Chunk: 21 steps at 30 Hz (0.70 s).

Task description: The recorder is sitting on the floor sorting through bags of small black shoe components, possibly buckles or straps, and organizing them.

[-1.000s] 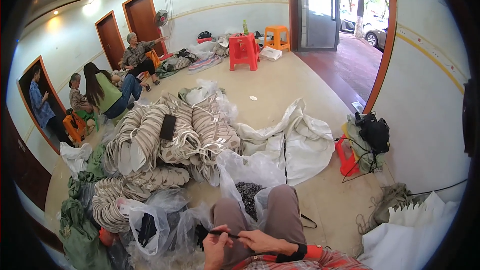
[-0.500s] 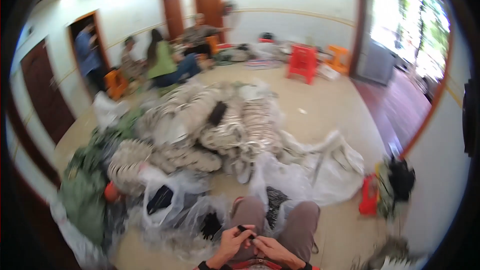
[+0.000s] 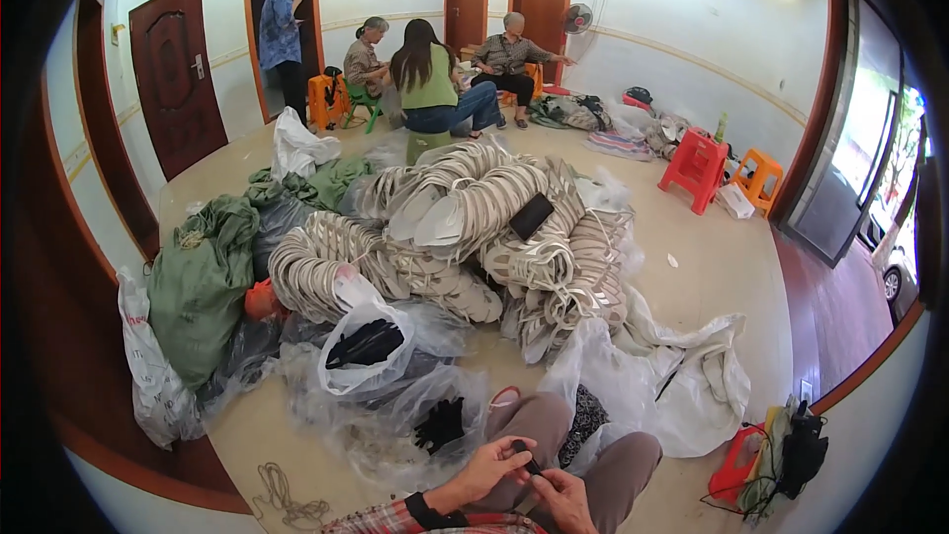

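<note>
A small dark strip [image 3: 527,457], whose kind I cannot make out, is held between my two hands above my lap. My left hand [image 3: 489,472] pinches its upper end between thumb and fingers. The fingertips of my right hand [image 3: 563,496] close on its lower end. Just beyond my left hand, a clump of black pieces [image 3: 440,425] lies on clear plastic. Farther left, more black pieces [image 3: 365,344] fill an open white plastic bag [image 3: 328,376]. Between my knees, another plastic bag [image 3: 565,376] holds dark speckled pieces [image 3: 585,425].
Strung bundles of beige shoe uppers [image 3: 435,282] are heaped ahead, with a black flat object [image 3: 532,217] on top. Green sacks [image 3: 203,287] stand left, a white sack [image 3: 707,386] lies right. Several people are at the back, near a red stool [image 3: 695,170].
My view has swung, so the room appears shifted to the right and lower. Both hands still hold the dark strip, and its upper end now sticks up between my left fingers.
</note>
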Motion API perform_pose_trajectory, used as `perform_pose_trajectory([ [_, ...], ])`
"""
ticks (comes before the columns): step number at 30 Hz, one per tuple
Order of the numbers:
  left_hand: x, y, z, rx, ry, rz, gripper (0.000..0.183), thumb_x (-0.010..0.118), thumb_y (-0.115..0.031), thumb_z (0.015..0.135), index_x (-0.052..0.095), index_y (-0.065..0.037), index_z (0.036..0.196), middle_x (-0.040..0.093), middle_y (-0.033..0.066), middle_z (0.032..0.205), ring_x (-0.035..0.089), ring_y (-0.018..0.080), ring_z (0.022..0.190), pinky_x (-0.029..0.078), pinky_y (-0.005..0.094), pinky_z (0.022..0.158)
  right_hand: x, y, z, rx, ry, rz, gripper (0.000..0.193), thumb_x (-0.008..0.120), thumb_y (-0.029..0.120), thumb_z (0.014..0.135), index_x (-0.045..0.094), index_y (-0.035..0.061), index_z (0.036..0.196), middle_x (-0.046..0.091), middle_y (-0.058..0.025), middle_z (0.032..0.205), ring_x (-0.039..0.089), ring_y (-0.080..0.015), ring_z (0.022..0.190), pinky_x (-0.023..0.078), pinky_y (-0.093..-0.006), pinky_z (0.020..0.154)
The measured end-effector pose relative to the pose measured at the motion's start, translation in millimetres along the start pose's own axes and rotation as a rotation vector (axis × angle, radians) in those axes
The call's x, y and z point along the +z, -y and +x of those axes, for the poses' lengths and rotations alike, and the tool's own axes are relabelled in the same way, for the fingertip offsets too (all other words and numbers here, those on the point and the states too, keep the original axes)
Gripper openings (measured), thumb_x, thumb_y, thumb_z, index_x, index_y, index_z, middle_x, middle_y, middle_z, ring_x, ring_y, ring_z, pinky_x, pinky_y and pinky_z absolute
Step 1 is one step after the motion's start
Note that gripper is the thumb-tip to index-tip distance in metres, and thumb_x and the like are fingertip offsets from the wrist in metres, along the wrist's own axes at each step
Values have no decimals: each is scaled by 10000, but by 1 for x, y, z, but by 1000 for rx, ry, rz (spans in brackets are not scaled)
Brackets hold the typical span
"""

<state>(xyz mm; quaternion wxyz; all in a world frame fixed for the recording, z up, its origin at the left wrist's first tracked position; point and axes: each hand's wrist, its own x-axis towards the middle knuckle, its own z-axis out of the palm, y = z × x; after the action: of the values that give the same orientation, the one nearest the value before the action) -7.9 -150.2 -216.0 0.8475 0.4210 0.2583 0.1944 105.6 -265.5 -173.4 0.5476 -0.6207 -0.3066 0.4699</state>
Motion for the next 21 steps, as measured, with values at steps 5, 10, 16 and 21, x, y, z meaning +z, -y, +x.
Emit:
perform_pose_trajectory([
  [5, -9, 6, 3, -89, 63, -219, 279, 523, -182, 887, 525, -12, 1109, 584, 43, 842, 568, 90, 704, 491, 229, 678, 8, 16, -2, 14, 1, 30, 185, 550, 181, 852, 614, 8, 839, 511, 28, 643, 441, -65, 582, 343, -208, 510],
  [10, -10, -1, -2, -69, 120, -137, 277, 510, -146, 889, 522, 2, 1123, 576, 29, 816, 557, 98, 727, 463, 226, 696, 14, 20, -2, 48, -12, 20, 191, 550, 187, 853, 622, 11, 855, 532, 24, 651, 443, -65, 580, 348, -209, 513],
  [16, -7, -13, -8, -32, 172, -27, 284, 512, -139, 887, 522, 12, 1127, 573, 23, 764, 549, 95, 729, 459, 237, 703, 13, 15, 1, 95, 47, 81, 171, 552, 198, 860, 612, 41, 829, 520, 39, 635, 429, -46, 554, 329, -186, 491],
  [21, -11, -8, -8, -26, 147, -73, 286, 519, -140, 884, 524, 18, 1123, 574, 24, 777, 543, 93, 708, 465, 236, 683, 14, 19, -1, 106, 90, 84, 151, 542, 192, 868, 603, 56, 847, 495, 50, 621, 403, -37, 528, 308, -177, 466],
])
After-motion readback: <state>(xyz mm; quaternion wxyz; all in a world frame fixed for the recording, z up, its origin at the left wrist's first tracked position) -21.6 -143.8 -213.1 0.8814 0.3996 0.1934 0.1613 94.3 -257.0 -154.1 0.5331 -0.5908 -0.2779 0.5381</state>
